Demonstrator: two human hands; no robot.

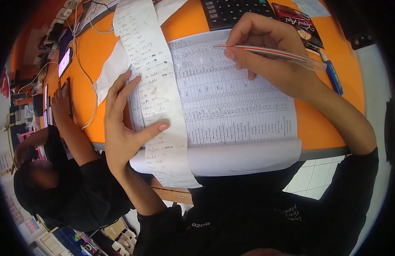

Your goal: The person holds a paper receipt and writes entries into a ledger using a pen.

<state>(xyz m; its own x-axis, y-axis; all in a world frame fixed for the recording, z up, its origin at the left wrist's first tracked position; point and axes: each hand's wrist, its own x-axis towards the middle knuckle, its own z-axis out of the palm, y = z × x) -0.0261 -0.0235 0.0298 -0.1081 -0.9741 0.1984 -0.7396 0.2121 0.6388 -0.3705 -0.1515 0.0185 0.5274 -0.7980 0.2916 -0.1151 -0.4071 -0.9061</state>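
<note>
A long handwritten paper strip (163, 102) lies lengthwise over a printed table sheet (240, 111), whose near end curls over the table edge. My left hand (125, 123) is open on the strip, thumb and fingers spread, pressing along its left side. Between the thumb and fingers of my right hand (270, 55) is a pen (265, 50) with an orange-red and white stripe and a clear end. That hand is closed on the pen above the sheet's upper right part. The pen points left, and I cannot tell whether its tip touches the paper.
At the back are a black calculator (231, 13) and a dark red packet (297, 25). A blue marker-like pen (332, 74) lies right on the orange table (351, 111). Another person (65, 183) sits at the left, near phones (65, 62) and cables.
</note>
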